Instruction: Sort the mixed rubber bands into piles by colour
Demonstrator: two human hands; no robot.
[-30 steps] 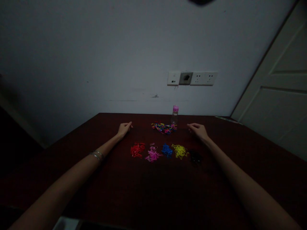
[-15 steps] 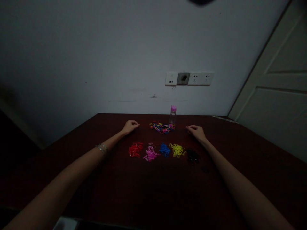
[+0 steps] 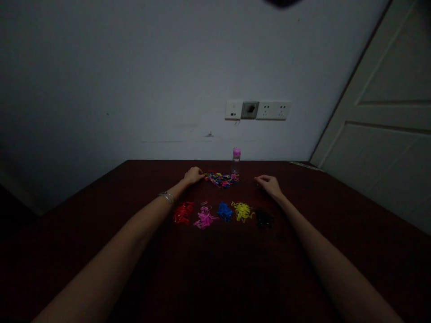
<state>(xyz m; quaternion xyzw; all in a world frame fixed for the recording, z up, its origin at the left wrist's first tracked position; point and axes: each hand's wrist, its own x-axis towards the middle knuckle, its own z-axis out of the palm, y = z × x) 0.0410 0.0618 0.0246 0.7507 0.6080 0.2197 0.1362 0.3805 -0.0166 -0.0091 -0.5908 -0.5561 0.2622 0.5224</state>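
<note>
A mixed pile of small multicoloured rubber bands (image 3: pixel 222 180) lies toward the back of the dark red table. My left hand (image 3: pixel 194 175), with a bracelet at its wrist, reaches the pile's left edge, thumb and fingers together; whether a band is between them is too small to see. To the right of the pile, my right hand (image 3: pixel 268 183) rests at the table with fingertips pinched, apart from the bands. Sorted heaps lie nearer me in a row: red bands (image 3: pixel 183 212), pink bands (image 3: pixel 205 217), blue bands (image 3: pixel 224 211), yellow bands (image 3: pixel 242 211) and black bands (image 3: pixel 264 218).
Behind the mixed pile stands a clear bottle (image 3: pixel 236 164) with a pink cap. The table (image 3: pixel 215 269) meets a pale wall with a socket panel (image 3: pixel 257 110). A panelled door (image 3: pixel 380 121) is at the right. The light is dim.
My left hand has moved right, from beside the mixed pile to its edge. My right hand keeps its pinched shape to the pile's right. The whole view has shifted slightly.
</note>
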